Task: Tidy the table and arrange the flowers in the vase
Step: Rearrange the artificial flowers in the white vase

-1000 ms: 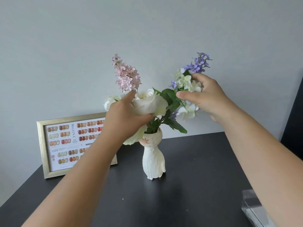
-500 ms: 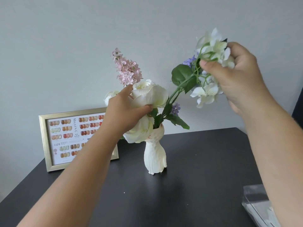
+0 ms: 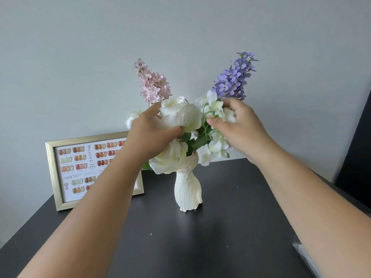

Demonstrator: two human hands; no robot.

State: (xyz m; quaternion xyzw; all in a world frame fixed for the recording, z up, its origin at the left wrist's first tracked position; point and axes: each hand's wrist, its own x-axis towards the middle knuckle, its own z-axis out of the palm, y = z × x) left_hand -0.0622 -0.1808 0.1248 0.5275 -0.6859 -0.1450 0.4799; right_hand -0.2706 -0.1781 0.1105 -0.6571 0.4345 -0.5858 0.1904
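A white cat-shaped vase (image 3: 187,192) stands on the black table (image 3: 220,237) and holds several artificial flowers. My left hand (image 3: 149,136) grips a large white rose (image 3: 180,115) above the vase mouth. A second white rose (image 3: 169,157) hangs just below that hand. My right hand (image 3: 240,127) pinches a sprig of small white blossoms (image 3: 213,106) at the right of the bunch. A pink lilac spike (image 3: 151,83) rises behind at the left. Above my right hand a purple lilac spike (image 3: 233,77) leans to the right.
A gold picture frame (image 3: 52,173) with a colour chart leans against the wall at the back left, partly behind my left forearm. A clear plastic bag (image 3: 307,257) lies at the table's right front edge. A dark panel (image 3: 359,153) stands at the far right.
My right hand has brought the white blossom sprig down from high at the right to the bunch beside the rose. The purple spike now stands free above it. My left hand kept hold of the rose.
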